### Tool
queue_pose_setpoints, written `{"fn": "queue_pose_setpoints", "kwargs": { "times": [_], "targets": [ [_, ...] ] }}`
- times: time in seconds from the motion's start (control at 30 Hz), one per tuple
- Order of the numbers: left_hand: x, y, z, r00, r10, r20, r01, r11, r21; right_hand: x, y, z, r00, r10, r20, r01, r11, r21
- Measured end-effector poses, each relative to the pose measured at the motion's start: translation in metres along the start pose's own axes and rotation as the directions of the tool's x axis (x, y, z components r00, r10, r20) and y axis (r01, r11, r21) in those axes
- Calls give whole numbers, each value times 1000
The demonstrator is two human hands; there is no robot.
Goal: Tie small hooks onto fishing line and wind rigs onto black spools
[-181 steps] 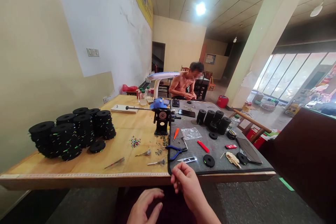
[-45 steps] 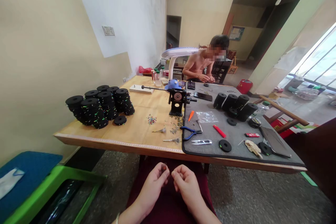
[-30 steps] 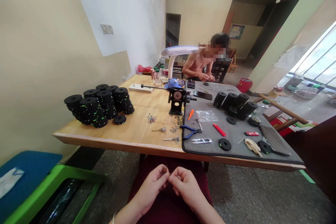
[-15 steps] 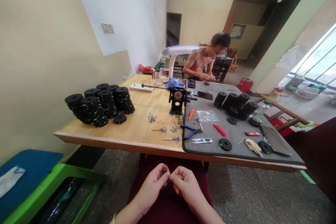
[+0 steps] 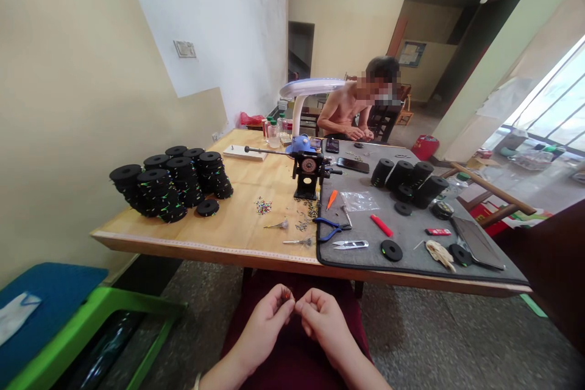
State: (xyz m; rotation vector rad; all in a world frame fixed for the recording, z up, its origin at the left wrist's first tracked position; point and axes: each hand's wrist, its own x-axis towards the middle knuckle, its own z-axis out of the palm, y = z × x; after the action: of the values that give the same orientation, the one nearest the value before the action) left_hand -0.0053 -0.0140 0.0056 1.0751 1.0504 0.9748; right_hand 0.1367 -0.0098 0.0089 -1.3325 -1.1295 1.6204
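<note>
My left hand [image 5: 272, 317] and my right hand [image 5: 320, 320] meet above my lap, just below the front edge of the table. The fingers of both are closed in a pinch, thumbs almost touching. A tiny orange-red piece [image 5: 287, 296] shows between the left fingertips; its kind is too small to make out. Whatever the right fingertips pinch is hidden. On the table beyond lie blue-handled pliers [image 5: 329, 230], silver thread snips [image 5: 351, 245] and a black foam spool [image 5: 392, 250].
Stacked black spools [image 5: 155, 186] with coloured bits stand at left. A black winding device [image 5: 307, 173] sits mid-table below a lamp [image 5: 299, 113]. Small colourful beads [image 5: 263, 205] lie on the wood [image 5: 247, 180]. More spools [image 5: 402, 177] stand on the grey mat [image 5: 361, 265]. Another person [image 5: 347, 113] sits across.
The view has shifted very slightly, so the table appears a little further left. Both hands keep the same pinch in nearly the same place.
</note>
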Motion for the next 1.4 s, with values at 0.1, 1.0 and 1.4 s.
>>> {"fn": "queue_pose_setpoints", "kwargs": {
  "times": [0.1, 1.0, 1.4],
  "targets": [
    [-1, 1, 0, 1000, 27, -8, -27, 998, 56, 1, 1, -1, 1000, -8, -15, 8, 1000, 12],
    [-1, 9, 6, 999, 17, 48, -28, 970, 240, 10, 9, -3, 978, -185, -93, 197, 970, 143],
    [-1, 10, 5, 991, 132, 18, -131, 941, 312, 9, 14, 1, 970, -236, -56, 240, 969, 64]
  ]
}}
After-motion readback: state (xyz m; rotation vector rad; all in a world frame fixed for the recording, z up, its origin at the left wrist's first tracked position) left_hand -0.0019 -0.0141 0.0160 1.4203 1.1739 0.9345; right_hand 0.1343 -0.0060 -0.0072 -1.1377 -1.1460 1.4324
